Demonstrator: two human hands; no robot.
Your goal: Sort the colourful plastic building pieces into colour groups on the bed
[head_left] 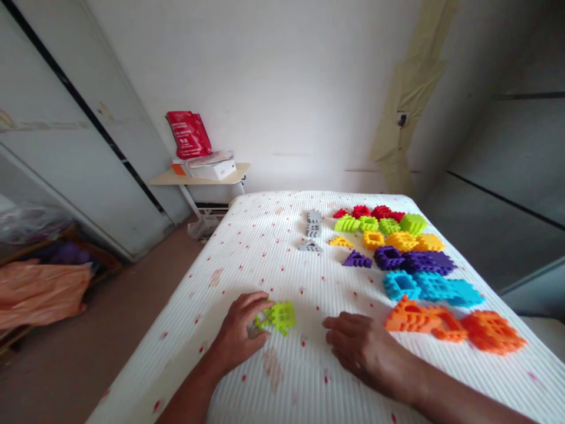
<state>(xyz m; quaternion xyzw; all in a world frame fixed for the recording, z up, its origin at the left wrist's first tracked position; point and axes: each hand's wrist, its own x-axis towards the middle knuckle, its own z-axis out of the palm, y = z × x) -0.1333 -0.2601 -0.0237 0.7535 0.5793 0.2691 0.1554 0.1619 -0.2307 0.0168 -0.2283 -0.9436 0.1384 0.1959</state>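
Note:
My left hand (pixel 238 333) is curled around a lime-green bristle block (pixel 277 317) that rests on the white mattress (pixel 282 377). My right hand (pixel 359 347) lies palm down on the mattress just to the block's right, fingers relaxed and holding nothing. Sorted rows of blocks lie to the right: orange blocks (pixel 450 327) nearest my right hand, then light blue blocks (pixel 430 287), purple blocks (pixel 404 259), yellow blocks (pixel 395 240), green blocks (pixel 375 224) and red blocks (pixel 371 211). Grey blocks (pixel 313 229) sit apart, farther back.
A small side table (pixel 200 176) with a white box and a red bag (pixel 189 134) stands against the far wall. Brown floor runs along the left of the mattress, with orange cloth (pixel 39 300) and clutter at far left. Grey panels flank both sides.

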